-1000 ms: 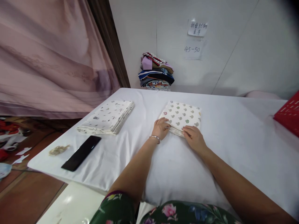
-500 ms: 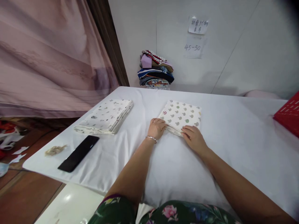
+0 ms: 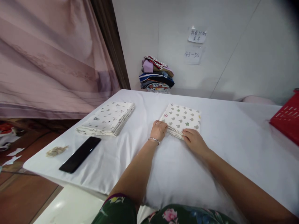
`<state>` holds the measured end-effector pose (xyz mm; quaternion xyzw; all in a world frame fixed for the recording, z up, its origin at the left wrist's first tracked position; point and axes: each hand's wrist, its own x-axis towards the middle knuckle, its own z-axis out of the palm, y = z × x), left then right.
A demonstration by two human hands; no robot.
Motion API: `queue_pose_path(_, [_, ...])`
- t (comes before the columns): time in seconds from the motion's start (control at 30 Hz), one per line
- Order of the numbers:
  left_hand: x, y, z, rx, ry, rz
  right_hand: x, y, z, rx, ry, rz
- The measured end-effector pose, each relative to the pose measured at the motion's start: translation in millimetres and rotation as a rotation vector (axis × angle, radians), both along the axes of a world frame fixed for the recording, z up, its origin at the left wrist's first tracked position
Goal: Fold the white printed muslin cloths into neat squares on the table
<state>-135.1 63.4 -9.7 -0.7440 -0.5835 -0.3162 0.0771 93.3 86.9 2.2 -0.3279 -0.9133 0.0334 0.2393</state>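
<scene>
A folded cream cloth (image 3: pixel 181 115) with grey, green and red printed motifs lies flat on the white-covered table (image 3: pixel 233 137). My left hand (image 3: pixel 159 129), a silver bracelet at its wrist, pinches the near left corner of the folded layers. At the near right edge, the fingers of my right hand (image 3: pixel 194 140) close on the same cloth, thumb toward the layered side. Several layers show along the near edge between the two hands. Farther left rests a larger folded white cloth (image 3: pixel 108 116) with small dark prints, untouched by either hand.
A black phone (image 3: pixel 80 154) and a small beige tangled bundle (image 3: pixel 56 151) lie at the table's left. Beyond the far edge stands a pile of folded fabrics (image 3: pixel 156 76) by the wall. A red basket (image 3: pixel 287 116) sits at the right edge. A pink curtain (image 3: pixel 51 56) hangs left.
The view has tilted up slightly, so everything sits a little lower. Both hands keep their places on the near edge of the folded cloth, with hardly any movement.
</scene>
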Motion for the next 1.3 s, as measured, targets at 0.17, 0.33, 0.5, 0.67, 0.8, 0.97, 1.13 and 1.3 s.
queue_pose_path(0.17, [0, -1, -0.9, 0.018, 0.049, 0.014, 4, 1, 13.7, -0.062, -0.183, -0.008])
queue_pose_path(0.33, [5, 2, -3.9, 0.037, 0.206, 0.044, 6, -4, 19.1, -0.016, -0.271, -0.084])
queue_pose_path(0.5, [3, 8, -2.1, 0.063, 0.290, 0.012, 3, -9, 21.9, 0.069, -0.373, -0.171])
queue_pose_path(0.67, [-5, 11, -5.5, 0.024, 0.218, 0.029, 8, -10, 11.8, 0.108, -0.348, -0.137])
queue_pose_path(0.8, [-8, 10, -9.1, 0.024, 0.176, 0.034, 13, -9, 4.6, 0.143, -0.303, -0.130])
queue_pose_path(0.97, [-9, 9, -8.1, 0.010, 0.074, 0.053, 16, -12, -2.4, 0.122, -0.238, -0.111])
queue_pose_path(1.13, [-10, 7, -6.6, -0.036, -0.017, 0.067, 23, -18, -14.6, 0.096, -0.084, -0.041])
queue_pose_path(1.3, [-9, 6, -7.9, -0.058, -0.103, 0.083, 25, -23, -17.4, 0.077, -0.013, -0.022])
